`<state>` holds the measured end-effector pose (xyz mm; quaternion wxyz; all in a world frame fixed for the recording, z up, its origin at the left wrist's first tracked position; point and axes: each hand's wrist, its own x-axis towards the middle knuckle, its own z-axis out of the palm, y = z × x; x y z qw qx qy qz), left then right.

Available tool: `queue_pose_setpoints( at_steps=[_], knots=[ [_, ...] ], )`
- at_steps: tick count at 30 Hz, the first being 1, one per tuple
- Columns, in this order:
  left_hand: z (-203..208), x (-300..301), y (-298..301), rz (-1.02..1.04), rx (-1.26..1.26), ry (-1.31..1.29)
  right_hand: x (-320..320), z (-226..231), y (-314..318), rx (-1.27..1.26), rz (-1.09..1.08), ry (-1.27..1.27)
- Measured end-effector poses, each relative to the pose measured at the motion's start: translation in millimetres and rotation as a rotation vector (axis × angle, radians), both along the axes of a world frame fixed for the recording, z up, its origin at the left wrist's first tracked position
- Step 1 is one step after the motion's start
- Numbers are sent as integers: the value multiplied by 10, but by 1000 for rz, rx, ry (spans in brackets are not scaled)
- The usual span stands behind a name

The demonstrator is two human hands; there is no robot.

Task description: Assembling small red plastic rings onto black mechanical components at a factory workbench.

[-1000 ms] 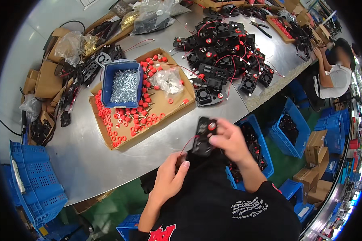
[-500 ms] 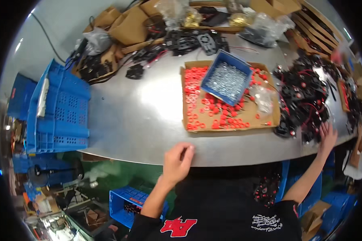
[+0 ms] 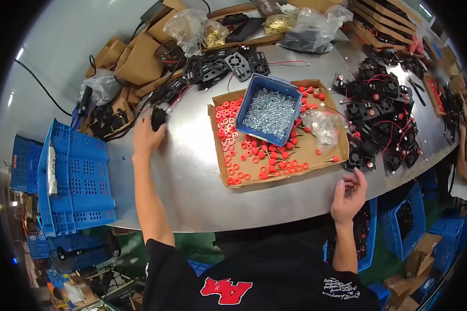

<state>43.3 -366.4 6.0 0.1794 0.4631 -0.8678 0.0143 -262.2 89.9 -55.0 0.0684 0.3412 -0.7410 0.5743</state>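
My left hand (image 3: 148,136) reaches over the left part of the metal table, its thumb and fingers around a small black plastic part (image 3: 159,118). The hand covers some of that part, so its exact kind is hard to make out. My right hand (image 3: 349,199) hovers at the front edge, palm inward, with loosely curled fingers apart and nothing visible in them. Nearest to it are a heap of black fan assemblies (image 3: 379,111) with red wires and a shallow cardboard tray (image 3: 275,184) of red knobs and rings. A blue bin (image 3: 262,136) of small silvery screws sits on the tray.
A blue perforated crate (image 3: 83,173) stands at the left edge. Along the back are black fan frames (image 3: 238,65), cardboard boxes (image 3: 140,57) and clear plastic bags (image 3: 187,28). A plastic bag (image 3: 324,129) lies inside the tray. Blue bins (image 3: 407,223) stand below at the right.
My left hand has moved from the front edge to the far left, onto the black part. My right hand has come back leftward from the fan heap. The view has turned somewhat.
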Motion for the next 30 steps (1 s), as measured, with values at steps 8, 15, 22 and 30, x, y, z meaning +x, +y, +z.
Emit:
queue_pose_setpoints(
  at_steps=[8, 15, 22, 30],
  knots=[
    [218, -86, 1323, 393, 753, 811, 195, 182, -74, 107, 126, 107],
    [152, -180, 2788, 124, 1355, 1489, 1129, 743, -670, 5, 860, -11],
    [135, -513, 3202, 80, 1211, 1288, 1004, 681, -639, 78, 1042, -1292],
    [84, -648, 3288, 172, 1257, 1273, 955, 564, -536, 172, 672, 275]
  ],
)
